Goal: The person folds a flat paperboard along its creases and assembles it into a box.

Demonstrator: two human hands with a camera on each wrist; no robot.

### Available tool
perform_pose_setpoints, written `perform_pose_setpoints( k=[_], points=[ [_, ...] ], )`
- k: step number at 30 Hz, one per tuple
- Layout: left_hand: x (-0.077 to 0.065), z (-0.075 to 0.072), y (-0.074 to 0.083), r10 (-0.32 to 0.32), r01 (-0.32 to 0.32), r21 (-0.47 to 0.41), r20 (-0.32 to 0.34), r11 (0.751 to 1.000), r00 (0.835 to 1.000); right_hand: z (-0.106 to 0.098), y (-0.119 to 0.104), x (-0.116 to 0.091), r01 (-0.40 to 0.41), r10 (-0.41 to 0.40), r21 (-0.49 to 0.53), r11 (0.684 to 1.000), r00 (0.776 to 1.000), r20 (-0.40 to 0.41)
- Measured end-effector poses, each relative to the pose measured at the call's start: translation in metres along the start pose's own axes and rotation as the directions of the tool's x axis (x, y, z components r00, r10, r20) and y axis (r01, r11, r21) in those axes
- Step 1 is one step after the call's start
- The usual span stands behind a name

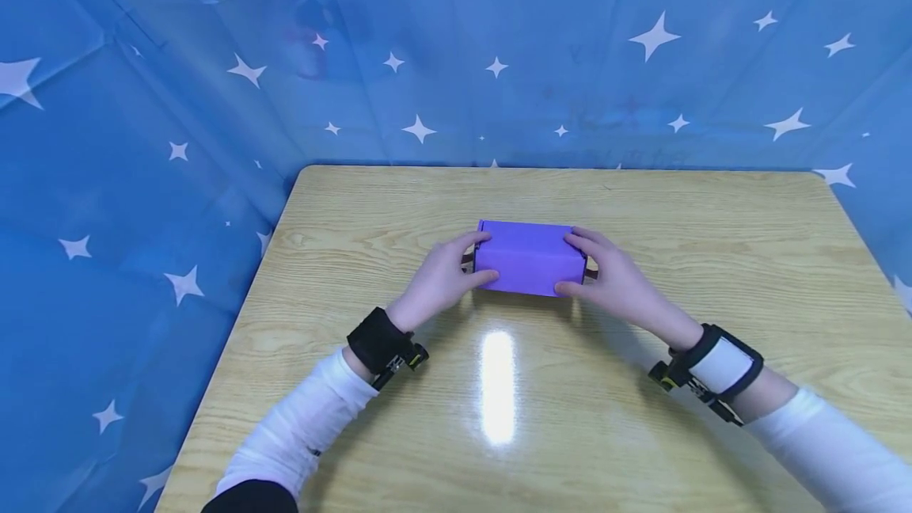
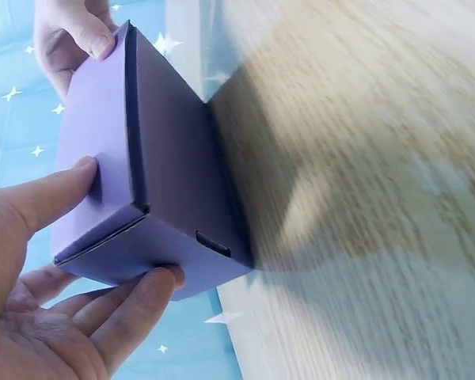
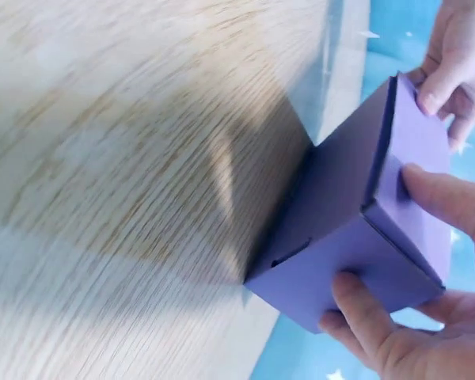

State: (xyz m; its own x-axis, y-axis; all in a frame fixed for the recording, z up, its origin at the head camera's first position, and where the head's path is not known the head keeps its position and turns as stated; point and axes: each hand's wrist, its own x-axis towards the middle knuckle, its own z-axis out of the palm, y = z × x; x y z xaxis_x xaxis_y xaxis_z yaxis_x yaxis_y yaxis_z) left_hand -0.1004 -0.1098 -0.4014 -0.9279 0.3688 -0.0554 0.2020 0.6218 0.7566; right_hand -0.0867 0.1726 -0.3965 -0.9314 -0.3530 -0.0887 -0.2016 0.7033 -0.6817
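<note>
A closed purple cardboard box (image 1: 530,257) sits on the wooden table, its long side facing me. At its left end my left hand (image 1: 445,271) holds it, the thumb on the lid and the fingertips against the end wall, as the left wrist view shows. My right hand (image 1: 618,279) grips the opposite end the same way, thumb over the lid's near edge and fingers on the end wall (image 3: 332,273). A small slot (image 2: 213,243) shows low on the left end wall. The inside of the box is hidden by its shut lid.
The light wooden table (image 1: 399,204) has rounded far corners. Behind it and along its left side hangs a blue cloth (image 1: 499,101) with white stars. A bright light reflection (image 1: 497,386) lies on the tabletop in front of the box. Black wrist straps (image 1: 379,341) carry the cameras.
</note>
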Motion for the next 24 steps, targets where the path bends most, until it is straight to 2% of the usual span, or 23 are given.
perform_pose_setpoints(
  k=[3, 10, 16, 24],
  points=[
    [0.0, 0.003, -0.002, 0.015, -0.014, 0.053, -0.015, 0.998, 1.0, 0.002, 0.003, -0.002, 0.021, -0.022, -0.046, 0.999, 1.0, -0.003],
    [-0.001, 0.01, -0.006, 0.014, -0.014, 0.074, 0.001, 0.997, 1.0, 0.008, 0.01, -0.002, 0.075, -0.078, -0.132, 0.988, 0.997, -0.021],
    [0.012, 0.011, -0.009, 0.052, -0.05, 0.11, -0.02, 0.993, 0.998, 0.006, 0.016, 0.011, 0.074, -0.077, -0.14, 0.987, 0.997, -0.016],
    [0.027, 0.009, -0.016, 0.066, -0.062, 0.131, -0.029, 0.989, 0.997, 0.004, 0.024, 0.026, 0.081, -0.083, -0.18, 0.98, 0.997, -0.004]
  ],
)
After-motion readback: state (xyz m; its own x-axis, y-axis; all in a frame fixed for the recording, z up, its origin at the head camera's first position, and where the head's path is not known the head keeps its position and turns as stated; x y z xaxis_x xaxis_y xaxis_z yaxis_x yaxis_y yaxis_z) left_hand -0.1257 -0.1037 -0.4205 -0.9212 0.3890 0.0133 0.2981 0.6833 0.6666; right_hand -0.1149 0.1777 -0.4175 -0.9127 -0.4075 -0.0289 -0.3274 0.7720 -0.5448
